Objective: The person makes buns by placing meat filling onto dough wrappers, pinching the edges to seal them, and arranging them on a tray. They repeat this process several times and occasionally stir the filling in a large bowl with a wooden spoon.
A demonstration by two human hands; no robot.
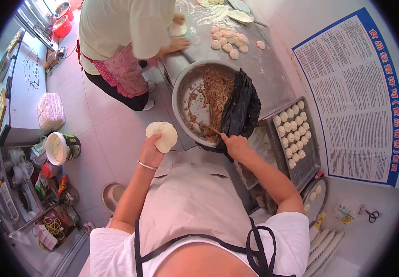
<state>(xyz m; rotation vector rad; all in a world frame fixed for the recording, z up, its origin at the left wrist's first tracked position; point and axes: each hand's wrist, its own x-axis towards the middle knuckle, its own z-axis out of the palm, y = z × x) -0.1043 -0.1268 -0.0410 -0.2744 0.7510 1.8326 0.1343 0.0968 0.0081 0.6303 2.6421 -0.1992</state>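
Observation:
My left hand is closed on round, flat dough wrappers, which seem to overlap, left of a large metal bowl. Brown minced filling lies heaped on the bowl's right side, with smears across its bottom. My right hand, at the bowl's near rim, grips the thin handle of a filling spatula; its tip is down in the filling and hidden. A crumpled black plastic bag drapes over the bowl's right edge.
A tray of shaped buns stands at right. Floured dough pieces lie on the metal table beyond the bowl. A co-worker presses dough at the table's far left. A white bucket and cluttered shelves are at left.

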